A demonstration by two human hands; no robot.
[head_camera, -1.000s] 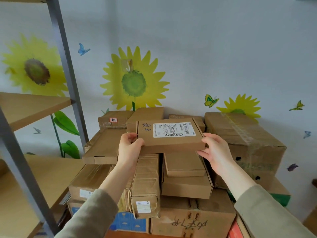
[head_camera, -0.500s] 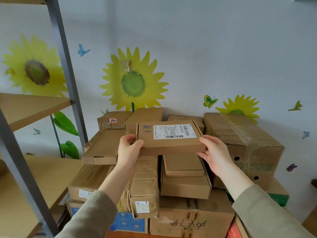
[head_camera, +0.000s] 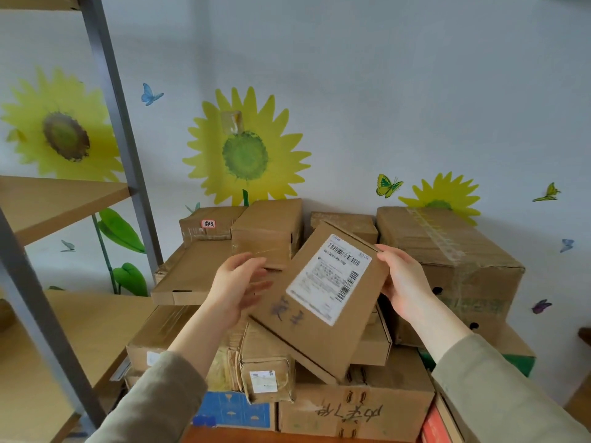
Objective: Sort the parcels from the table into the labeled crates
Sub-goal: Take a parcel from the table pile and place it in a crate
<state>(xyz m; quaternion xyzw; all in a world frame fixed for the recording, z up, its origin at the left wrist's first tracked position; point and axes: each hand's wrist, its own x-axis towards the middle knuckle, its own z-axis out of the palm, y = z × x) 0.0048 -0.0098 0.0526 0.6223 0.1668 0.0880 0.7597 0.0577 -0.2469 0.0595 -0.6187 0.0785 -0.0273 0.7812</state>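
Observation:
A flat brown parcel (head_camera: 316, 327) with a white barcode label and blue handwriting is tilted up above the pile, its labelled face toward me. My right hand (head_camera: 404, 282) grips its right edge, fingers behind and thumb at the upper corner. My left hand (head_camera: 238, 287) is blurred, fingers spread, at the parcel's left edge; contact is unclear. Beneath lies a heap of cardboard parcels (head_camera: 268, 233).
A big taped carton (head_camera: 447, 251) stands at the right of the pile. A metal rack with wooden shelves (head_camera: 60, 199) fills the left side, its grey upright (head_camera: 118, 123) close to the pile. The sunflower-decorated wall is directly behind.
The parcel was level and held at both ends; now it is swung clockwise and tipped upright toward me. My left hand has come off its left end and opened.

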